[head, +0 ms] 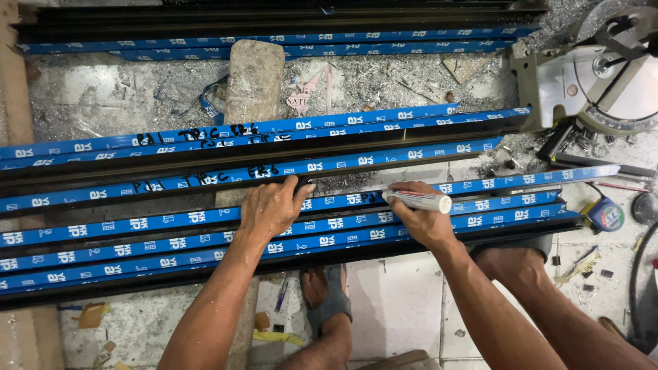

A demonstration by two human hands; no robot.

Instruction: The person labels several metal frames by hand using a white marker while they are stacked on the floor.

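Here the left hand lies palm down, fingers loosely spread and flat, on a long aluminium profile wrapped in blue protective film; it grips nothing and simply presses the profile against those beneath it. The right hand is closed around a white marker, thumb and fingers wrapped about the barrel, which lies nearly horizontal with its tip pointing left and resting on the blue film of the same profile. This profile is one of several laid side by side across the view from left to right, all dark metal with blue film. The two profiles just above the hands already bear black handwritten marks on their film. Further up, a rough stone block stands on a floor strewn with metal shavings, and another bundle of profiles lies along the top edge. At the upper right sits a mitre saw, its base touching the ends of the middle profiles. A blue tape measure lies on the tiled floor just right of the profile ends. Below the profiles, the person's foot in a grey sandal rests on a white tile.
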